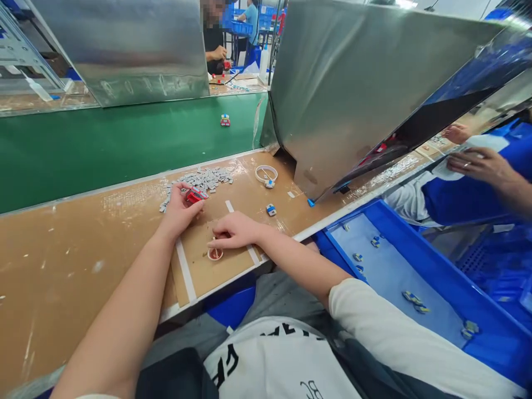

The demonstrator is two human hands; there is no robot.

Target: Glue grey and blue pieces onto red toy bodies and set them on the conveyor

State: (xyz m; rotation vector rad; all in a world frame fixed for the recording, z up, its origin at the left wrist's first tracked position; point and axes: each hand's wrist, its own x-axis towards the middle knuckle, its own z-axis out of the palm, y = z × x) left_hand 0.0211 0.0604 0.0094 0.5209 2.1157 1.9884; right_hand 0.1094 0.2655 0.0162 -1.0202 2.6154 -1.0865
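head view: the left hand [179, 208] lies on the brown surface [62, 260] with its fingers pinched around a small red part [195, 195], held at the near edge of a pile of small grey pieces [199, 180]. the red part pokes out to the right of the fingertips, its long axis running roughly left to right, tilted a little toward the pile. the right hand [235, 230] rests palm down just beside it, nearer the body, fingers curled over a thin stick that dips into a small round white cup [215, 254]; its grip looks pressed together on the stick, though the stick is mostly hidden. the cup sits on a taped cardboard mat [208, 271], just below the right fingertips and well short of the red part. so the red part lies up and to the left of the cup, with the left hand holding it and the right hand the nearer one to the cup. a white ring [266, 174] and a small blue and white piece [271, 210] lie further right. a blue tray [332, 244] sits beside the surface's edge. another person's hands [482, 164] work at the far right.
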